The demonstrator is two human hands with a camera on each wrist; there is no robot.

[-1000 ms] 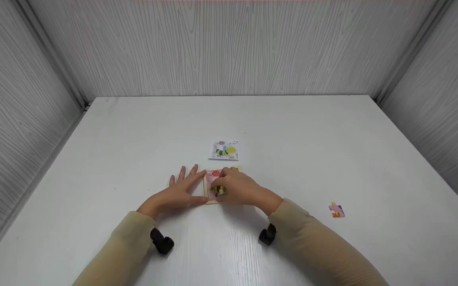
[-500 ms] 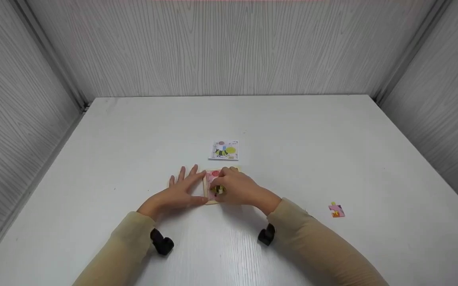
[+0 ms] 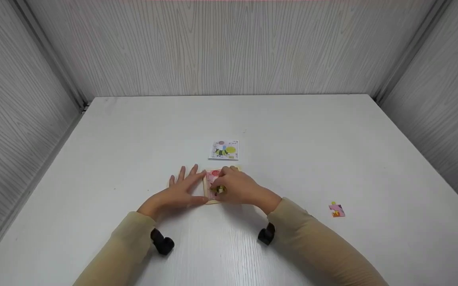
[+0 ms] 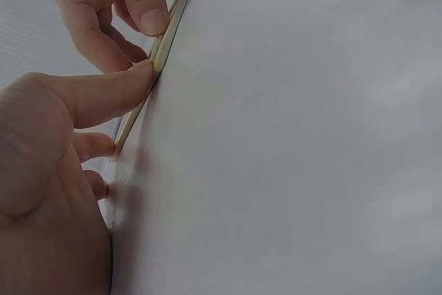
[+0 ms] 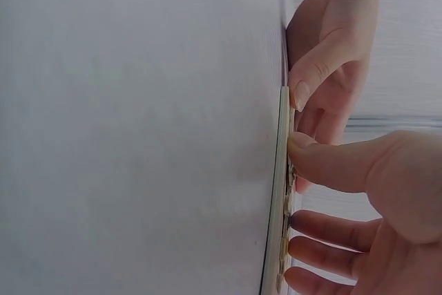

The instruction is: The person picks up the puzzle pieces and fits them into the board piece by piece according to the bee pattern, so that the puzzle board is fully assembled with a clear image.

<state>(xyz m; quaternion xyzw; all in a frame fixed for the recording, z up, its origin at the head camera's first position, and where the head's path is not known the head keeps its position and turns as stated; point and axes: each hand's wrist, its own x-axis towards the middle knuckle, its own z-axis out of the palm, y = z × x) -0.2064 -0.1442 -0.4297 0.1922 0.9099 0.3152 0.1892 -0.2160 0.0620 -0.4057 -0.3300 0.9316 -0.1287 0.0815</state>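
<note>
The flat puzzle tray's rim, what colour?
The flat puzzle tray's rim is pale tan, best seen in the head view.

No legible text, brand or number in any view. Thin white square card with a yellow-and-black striped bee-like figure [image 3: 224, 150]: tiny marks near top right corner, too small to tell if lettering. Square pale-wood puzzle tray with pink print [image 3: 205, 190]: partly covered, nothing readable. Loose pink jigsaw piece with yellow and orange patches [image 3: 339, 208]: print too small to read.
</note>
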